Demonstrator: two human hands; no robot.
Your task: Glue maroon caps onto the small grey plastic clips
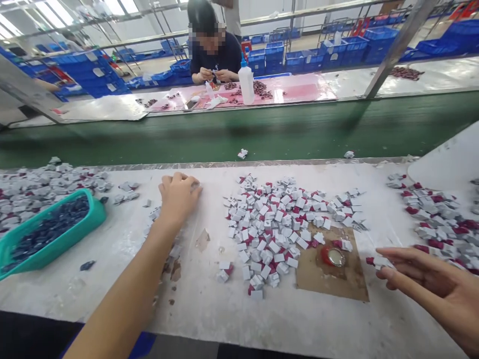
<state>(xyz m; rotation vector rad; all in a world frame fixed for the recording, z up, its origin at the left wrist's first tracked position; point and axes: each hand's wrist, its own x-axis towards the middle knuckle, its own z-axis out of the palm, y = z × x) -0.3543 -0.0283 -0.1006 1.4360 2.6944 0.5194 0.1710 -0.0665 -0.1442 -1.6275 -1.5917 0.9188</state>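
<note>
A: What's around the bench?
B: Green belt point(292, 130) along the far edge, two stray pieces point(243, 154) on it. Beyond, a co-worker point(232, 57) at a pink surface point(307, 89), white bottle point(246, 86) in front. Teal tray point(99, 213) at left, beside a grey heap point(63, 180); another heap point(432, 219) at far right.
A: Anything in the way?
B: The left forearm point(130, 269). It hides part of a scatter of grey pieces.
A: Materials?
B: Central pile point(269, 224): small matte grey blocks, box-like, with magenta bits. Dark blue pieces point(52, 234) in the tray. Brown card point(314, 285), flat, stained; on it a small round dish point(336, 257), reddish at one side. White worktop point(209, 314), scuffed.
A: And the hands?
B: Well apart. Right hand point(436, 289) pinches a grey-and-magenta piece point(380, 262) at its fingertips, just right of the card. Left hand point(178, 197) curls low, left of the pile; can't tell whether it grips anything.
</note>
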